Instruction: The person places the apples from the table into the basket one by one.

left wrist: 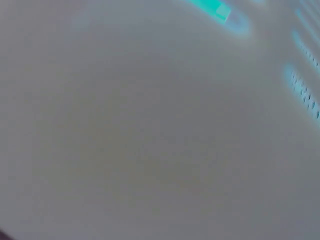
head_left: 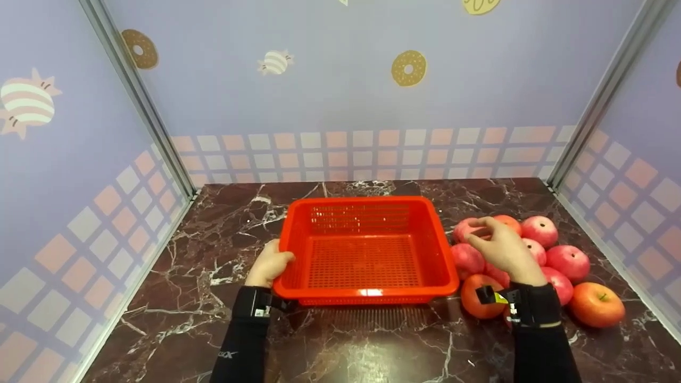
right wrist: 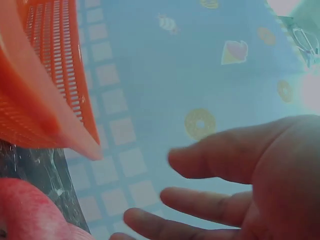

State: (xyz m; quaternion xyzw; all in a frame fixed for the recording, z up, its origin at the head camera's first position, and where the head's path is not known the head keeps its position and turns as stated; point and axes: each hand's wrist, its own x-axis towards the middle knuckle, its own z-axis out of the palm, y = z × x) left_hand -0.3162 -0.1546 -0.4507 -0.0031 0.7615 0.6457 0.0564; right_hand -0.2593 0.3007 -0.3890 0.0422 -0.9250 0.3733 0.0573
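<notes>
A dark, white-veined marble-look tabletop (head_left: 181, 335) bore a rectangular red plastic basket (head_left: 367, 293) with slotted walls, standing upright near the middle. Pink and red apples (head_left: 568, 261) lay clustered just beside it, on the right. Over them hung the right hand (head_left: 503, 248), its fingers parted and lightly bent, holding nothing. The left hand (head_left: 268, 264) gripped the basket's left rim, thumb over the edge. At the cluster's right front lay a red-and-yellow apple (head_left: 597, 306).
</notes>
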